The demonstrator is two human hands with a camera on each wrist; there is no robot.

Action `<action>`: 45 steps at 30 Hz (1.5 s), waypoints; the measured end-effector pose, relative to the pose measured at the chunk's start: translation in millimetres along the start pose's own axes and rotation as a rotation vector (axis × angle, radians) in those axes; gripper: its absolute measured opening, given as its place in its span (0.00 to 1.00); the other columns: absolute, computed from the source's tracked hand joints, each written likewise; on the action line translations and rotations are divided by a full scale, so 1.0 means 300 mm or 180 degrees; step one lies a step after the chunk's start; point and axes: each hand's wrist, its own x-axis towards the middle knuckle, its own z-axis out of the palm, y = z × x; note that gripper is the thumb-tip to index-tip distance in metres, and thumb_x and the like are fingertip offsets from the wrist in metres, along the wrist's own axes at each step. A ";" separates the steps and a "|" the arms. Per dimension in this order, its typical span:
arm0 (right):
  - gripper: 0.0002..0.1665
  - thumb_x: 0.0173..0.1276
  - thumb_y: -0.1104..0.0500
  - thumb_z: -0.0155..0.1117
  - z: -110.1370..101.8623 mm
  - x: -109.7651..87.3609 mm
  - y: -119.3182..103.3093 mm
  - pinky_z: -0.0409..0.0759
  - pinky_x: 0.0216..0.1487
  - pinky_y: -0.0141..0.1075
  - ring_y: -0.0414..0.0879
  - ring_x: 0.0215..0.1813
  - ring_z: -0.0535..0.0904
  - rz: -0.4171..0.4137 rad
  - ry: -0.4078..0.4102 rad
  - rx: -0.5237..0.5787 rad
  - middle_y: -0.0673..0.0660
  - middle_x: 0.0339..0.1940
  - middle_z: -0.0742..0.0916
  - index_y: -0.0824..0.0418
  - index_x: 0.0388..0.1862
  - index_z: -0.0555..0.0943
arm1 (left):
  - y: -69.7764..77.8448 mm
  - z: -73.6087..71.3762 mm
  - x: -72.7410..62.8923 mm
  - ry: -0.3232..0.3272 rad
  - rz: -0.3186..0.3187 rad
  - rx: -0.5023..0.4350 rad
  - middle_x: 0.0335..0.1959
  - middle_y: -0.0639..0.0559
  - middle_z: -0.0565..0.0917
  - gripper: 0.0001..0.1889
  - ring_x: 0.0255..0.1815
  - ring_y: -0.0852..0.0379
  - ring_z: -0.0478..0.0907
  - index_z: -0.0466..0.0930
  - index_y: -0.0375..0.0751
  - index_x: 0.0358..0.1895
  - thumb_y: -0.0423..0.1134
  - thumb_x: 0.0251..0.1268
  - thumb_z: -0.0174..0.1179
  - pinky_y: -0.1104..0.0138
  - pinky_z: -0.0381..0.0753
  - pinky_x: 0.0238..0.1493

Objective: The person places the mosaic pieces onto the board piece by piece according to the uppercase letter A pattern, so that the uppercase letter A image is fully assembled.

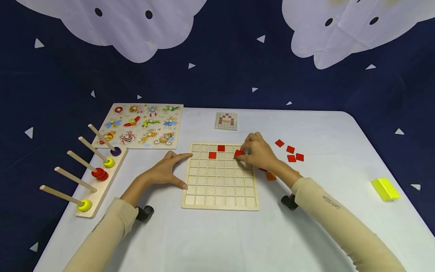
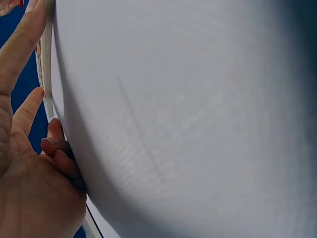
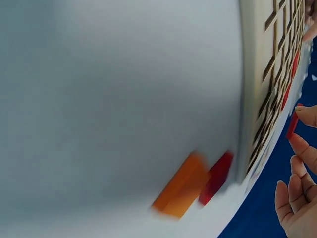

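Pinches a red tile [image 1: 238, 153] between thumb and fingertips of the right hand [image 1: 259, 151], at the far right part of the grid board [image 1: 221, 181]; contact with the cells hard to tell. Shows the tile thin, flat and plain, nearly edge-on in the right wrist view. With the left hand [image 1: 166, 170], spreads thumb and forefinger wide apart, both tips touching the board's left edge, the other fingers loosely curled. Has two seated red tiles [image 1: 212, 155] in the board's far cells, diagonal to each other. To the board's right, has loose red tiles [image 1: 290, 149] and, nearer, an orange tile [image 1: 271, 176]; well apart on that side, a yellow block [image 1: 385, 189]. Beyond the board's far edge, has a small pattern card [image 1: 225, 121]; beyond and left, an insect puzzle [image 1: 144, 145]; left, a peg stand [image 1: 117, 159] with coloured rings [image 1: 100, 174].
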 end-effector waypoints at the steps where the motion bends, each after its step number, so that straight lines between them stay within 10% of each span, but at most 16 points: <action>1: 0.15 0.56 0.55 0.78 0.006 0.006 -0.012 0.72 0.47 0.43 0.51 0.47 0.67 -0.0029 -0.0005 0.0003 0.57 0.41 0.80 0.65 0.37 0.89 | 0.001 0.000 0.000 0.0001 -0.0004 0.0006 0.48 0.46 0.64 0.60 0.49 0.50 0.64 0.60 0.58 0.77 0.55 0.33 0.83 0.51 0.69 0.59; 23: 0.15 0.56 0.54 0.78 0.146 0.105 -0.204 0.73 0.48 0.39 0.48 0.44 0.68 -0.0435 -0.0289 -0.0038 0.53 0.38 0.80 0.64 0.37 0.89 | 0.022 0.005 0.005 -0.0037 0.0028 -0.0014 0.48 0.46 0.64 0.59 0.48 0.50 0.65 0.60 0.60 0.77 0.55 0.34 0.83 0.52 0.69 0.57; 45: 0.12 0.58 0.51 0.77 0.189 0.141 -0.241 0.69 0.46 0.40 0.49 0.44 0.67 -0.0419 -0.0505 0.0053 0.55 0.39 0.81 0.57 0.34 0.88 | 0.008 -0.006 -0.002 -0.0024 -0.0028 -0.0024 0.48 0.46 0.63 0.59 0.48 0.50 0.65 0.60 0.60 0.77 0.55 0.33 0.83 0.53 0.69 0.57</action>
